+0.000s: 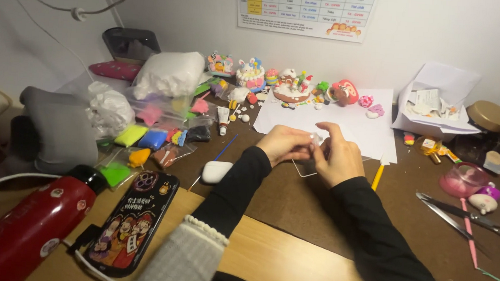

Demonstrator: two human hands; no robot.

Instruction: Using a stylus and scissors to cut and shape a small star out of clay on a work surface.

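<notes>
My left hand [284, 144] and my right hand [337, 157] meet over the brown desk mat [292, 212], fingertips pinched together on a small pale piece of clay [317, 140]. Under them lies a clear plastic sheet [305, 169], on the edge of a white paper sheet [355, 126]. Behind the paper stand small clay figures: a cake [291, 88], a bunny cake [250, 73] and a red round figure [344, 92].
Bags of coloured clay [158, 135] are heaped at left, beside a white earbud case [215, 171], a phone [132, 223] and a red bottle [24, 231]. Scissors [465, 217], a pink cup [463, 178], a yellow tool [379, 174] and a paper tray [437, 105] lie at right.
</notes>
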